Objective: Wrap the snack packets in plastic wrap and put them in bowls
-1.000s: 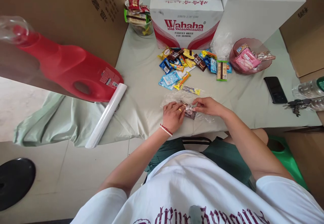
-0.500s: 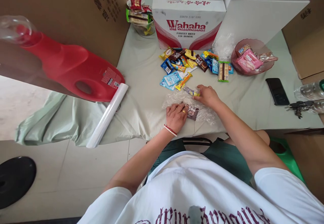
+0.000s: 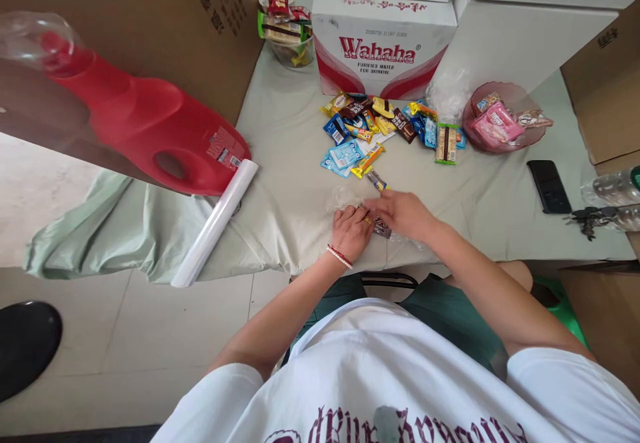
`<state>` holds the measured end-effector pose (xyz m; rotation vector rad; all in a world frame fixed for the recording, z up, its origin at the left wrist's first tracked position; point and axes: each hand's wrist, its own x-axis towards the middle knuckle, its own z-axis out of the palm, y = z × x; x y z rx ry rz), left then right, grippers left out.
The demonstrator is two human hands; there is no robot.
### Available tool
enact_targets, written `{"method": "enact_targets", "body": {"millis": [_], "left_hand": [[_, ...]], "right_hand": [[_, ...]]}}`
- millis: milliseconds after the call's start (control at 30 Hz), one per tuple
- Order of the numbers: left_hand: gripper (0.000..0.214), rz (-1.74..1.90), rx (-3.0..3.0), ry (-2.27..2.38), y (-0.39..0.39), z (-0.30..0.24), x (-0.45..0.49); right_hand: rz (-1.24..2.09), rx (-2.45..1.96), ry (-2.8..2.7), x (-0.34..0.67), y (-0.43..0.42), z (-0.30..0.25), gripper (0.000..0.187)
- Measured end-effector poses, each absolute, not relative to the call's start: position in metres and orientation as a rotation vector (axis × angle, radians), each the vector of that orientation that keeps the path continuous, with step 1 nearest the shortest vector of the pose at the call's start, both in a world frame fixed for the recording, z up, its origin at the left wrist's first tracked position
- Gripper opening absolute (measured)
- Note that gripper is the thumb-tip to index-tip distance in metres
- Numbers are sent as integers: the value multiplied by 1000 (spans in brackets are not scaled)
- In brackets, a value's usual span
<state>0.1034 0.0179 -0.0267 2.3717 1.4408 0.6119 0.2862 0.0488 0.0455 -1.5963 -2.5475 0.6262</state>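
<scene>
My left hand (image 3: 351, 235) presses down on a dark brown snack packet (image 3: 383, 229), its fingers close together and slightly curled. Crumpled clear plastic film (image 3: 345, 196) lies around and under that packet. Over the packet's right side is my right hand (image 3: 403, 215), its fingers stretched towards my left fingertips with no item visible in them. It hides much of the packet and film. Just beyond it lies a small grey and yellow snack packet (image 3: 377, 179). A pile of small snack packets (image 3: 370, 126) spreads farther back.
A red jug (image 3: 165, 136) and a white roll of film (image 3: 216, 224) lie at left. A Wahaba-style water carton, lettered Wahaha (image 3: 380, 56), stands behind the pile. At right are a pink bowl (image 3: 470, 129) of snacks, a black phone (image 3: 549, 187) and keys (image 3: 590, 219).
My right hand has let go of the small grey and yellow packet and moved towards me, over the film and brown packet. My left hand stays on the packet.
</scene>
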Motion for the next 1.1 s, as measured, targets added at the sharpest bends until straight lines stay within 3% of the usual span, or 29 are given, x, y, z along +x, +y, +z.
{"method": "enact_targets", "body": {"millis": [133,233,367,533,633,800,967,1100], "left_hand": [[25,655,2129,1226,33,-28,82],[28,795,1710,1096,47,-25,57],[42,1035,1374,1544,60,-19,36],[52,750,1648,1963,62,-19,51],[31,673,1699,1868,61,-18,65],[5,899,1663,1591,41,-3,91],[19,793,2061,1297,7,1,115],[32,760,2316,1125,-8,-15,107]], "right_hand": [[568,-1521,-2713,275,11,24,56],[467,-1486,-2754,274,-3,14,52],[340,-1567,-2749,267,-8,13,45],[442,-1609,-2665,259,-9,17,43],[483,-1611,-2641,261,-11,18,42],[477,-1605,-2624,261,-20,14,42],[514,-1710,-2435,263,-46,5,40],[649,-1472,-2391,282,-90,6,44]]}}
